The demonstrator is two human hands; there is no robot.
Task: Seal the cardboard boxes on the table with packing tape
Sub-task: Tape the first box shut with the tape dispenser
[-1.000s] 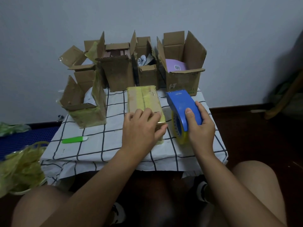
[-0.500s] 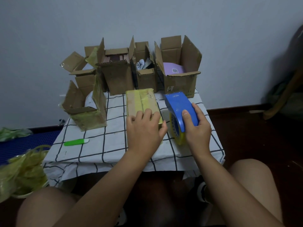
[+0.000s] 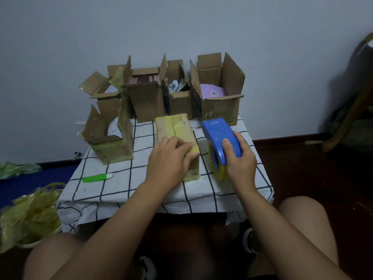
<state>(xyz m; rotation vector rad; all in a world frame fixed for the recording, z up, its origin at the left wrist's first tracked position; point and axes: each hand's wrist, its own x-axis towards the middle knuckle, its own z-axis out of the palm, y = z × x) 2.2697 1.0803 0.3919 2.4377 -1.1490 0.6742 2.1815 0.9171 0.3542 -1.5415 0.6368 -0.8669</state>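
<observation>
Our right hand [image 3: 239, 158] grips the blue tape dispenser [image 3: 221, 138], thumb on its near face and fingers curled over the far side; the yellowish tape roll [image 3: 215, 168] sits under the blue cover and touches the cloth. Our left hand [image 3: 169, 160] lies on the near end of the closed box [image 3: 175, 128], fingers bent over its top right edge and pressing it down; we cannot tell whether the thumb closes on the box. This box, already striped with yellowish tape along its top, lies lengthwise at the middle of the table [image 3: 141, 190], just left of the dispenser. The table wears a white cloth with a dark grid. Item: 1 open box [image 3: 109, 146] at the left, tape-wrapped, flaps up. Item: 4 open boxes in a row against the wall, the rightmost [image 3: 220, 106] holding a purple item [image 3: 212, 91] with a printed code. Item: 1 green cutter [image 3: 96, 177] on the cloth, near left. Item: 1 heap of crumpled yellowish tape [image 3: 28, 215] beside the table, lower left.
</observation>
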